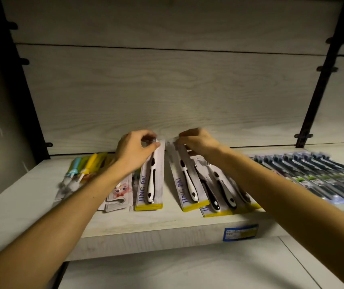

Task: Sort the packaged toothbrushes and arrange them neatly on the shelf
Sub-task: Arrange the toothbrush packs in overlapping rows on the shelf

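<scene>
On the pale wooden shelf (pixel 166 224) lie packaged toothbrushes. My left hand (pixel 134 152) pinches the far end of a black-and-white toothbrush pack (pixel 150 184) with a yellow bottom strip. My right hand (pixel 197 142) pinches the far end of a second black-and-white pack (pixel 184 188), which lies slightly slanted. To its right, more black-and-white packs (pixel 219 197) overlap under my right forearm. Colourful children's toothbrush packs (pixel 83 167) and a cartoon-printed pack (pixel 119 192) lie at the left, partly under my left forearm.
A long row of dark toothbrush packs (pixel 317 174) fills the right side of the shelf. A blue price label (pixel 240 232) is stuck on the shelf's front edge. Black brackets (pixel 321 84) flank the wood back panel. Another shelf (pixel 187 268) lies below.
</scene>
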{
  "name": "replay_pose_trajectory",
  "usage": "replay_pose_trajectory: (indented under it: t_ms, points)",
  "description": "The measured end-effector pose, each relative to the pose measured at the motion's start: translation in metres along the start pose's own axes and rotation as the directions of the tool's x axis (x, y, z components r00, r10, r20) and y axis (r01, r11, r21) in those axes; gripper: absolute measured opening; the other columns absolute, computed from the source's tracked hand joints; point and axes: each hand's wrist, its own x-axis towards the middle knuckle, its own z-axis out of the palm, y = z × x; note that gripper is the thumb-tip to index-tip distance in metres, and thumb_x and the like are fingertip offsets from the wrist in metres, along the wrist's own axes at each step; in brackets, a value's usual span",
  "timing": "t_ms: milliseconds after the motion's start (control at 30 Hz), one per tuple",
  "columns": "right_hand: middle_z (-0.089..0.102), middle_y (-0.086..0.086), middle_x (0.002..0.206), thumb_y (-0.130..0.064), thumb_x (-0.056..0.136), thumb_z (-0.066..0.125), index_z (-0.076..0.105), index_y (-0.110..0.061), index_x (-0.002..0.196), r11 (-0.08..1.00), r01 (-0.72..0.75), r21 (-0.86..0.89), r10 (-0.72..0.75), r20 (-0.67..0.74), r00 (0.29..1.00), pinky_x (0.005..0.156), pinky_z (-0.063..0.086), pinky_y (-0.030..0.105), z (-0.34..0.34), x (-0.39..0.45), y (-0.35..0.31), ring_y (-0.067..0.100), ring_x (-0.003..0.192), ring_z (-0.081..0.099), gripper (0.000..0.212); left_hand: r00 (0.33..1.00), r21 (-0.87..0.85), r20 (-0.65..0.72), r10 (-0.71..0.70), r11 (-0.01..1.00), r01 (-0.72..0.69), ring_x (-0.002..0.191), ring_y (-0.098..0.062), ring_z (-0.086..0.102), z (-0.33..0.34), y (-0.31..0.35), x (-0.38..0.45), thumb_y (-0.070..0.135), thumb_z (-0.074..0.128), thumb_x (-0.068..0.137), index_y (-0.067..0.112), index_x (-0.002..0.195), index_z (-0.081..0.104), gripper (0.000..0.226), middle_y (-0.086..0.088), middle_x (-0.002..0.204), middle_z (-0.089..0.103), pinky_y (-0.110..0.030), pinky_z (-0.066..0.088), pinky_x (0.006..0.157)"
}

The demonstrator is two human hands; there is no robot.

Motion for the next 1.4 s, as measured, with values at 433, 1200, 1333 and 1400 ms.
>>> replay_pose_trajectory:
  t_ms: [433,1200,1333,1400]
  points:
    - [0.071,0.004,0.119,-0.025,0.093,0.068,0.071,-0.01,0.119,0.775,0.22,-0.593,-0.196,0.105,0.975,0.084,0.048,0.026,-0.053,-0.031,0.024,0.012,0.098,0.064,0.03,0.98,0.313,0.195,-0.048,0.95,-0.015,0.087,-0.015,0.068,0.013,0.01,0.004,0.035,0.08,0.082,0.023,0.103,0.075,0.024,0.005,0.098,0.075,-0.031,0.055,0.082]
    - [0.065,0.012,0.13,-0.034,0.103,0.045,0.064,-0.013,0.127,0.619,0.165,-0.768,-0.093,0.137,0.986,0.098,0.048,0.041,-0.062,-0.058,0.049,0.033,0.117,0.06,0.037,0.859,0.348,0.503,-0.095,0.932,-0.101,0.145,-0.027,0.031,0.069,0.042,-0.018,0.057,0.041,0.1,0.025,0.151,0.039,0.06,-0.001,0.159,0.037,-0.04,0.032,0.112]
    - [0.049,0.012,0.149,-0.035,0.105,0.04,0.047,-0.015,0.146,0.588,0.142,-0.796,-0.035,0.151,0.988,0.112,0.034,0.038,-0.063,-0.06,0.05,0.03,0.135,0.045,0.046,0.871,0.355,0.483,-0.095,0.93,-0.095,0.142,-0.027,0.035,0.068,0.048,-0.028,0.054,0.043,0.1,0.026,0.149,0.043,0.057,-0.002,0.155,0.042,-0.043,0.036,0.111]
    - [0.04,0.011,0.155,-0.036,0.106,0.037,0.039,-0.017,0.152,0.59,0.135,-0.796,-0.012,0.159,0.987,0.117,0.026,0.037,-0.062,-0.063,0.048,0.028,0.143,0.036,0.05,0.868,0.373,0.485,-0.109,0.923,-0.093,0.143,-0.026,0.032,0.068,0.051,-0.032,0.054,0.04,0.1,0.027,0.15,0.042,0.056,-0.002,0.156,0.04,-0.045,0.034,0.113]
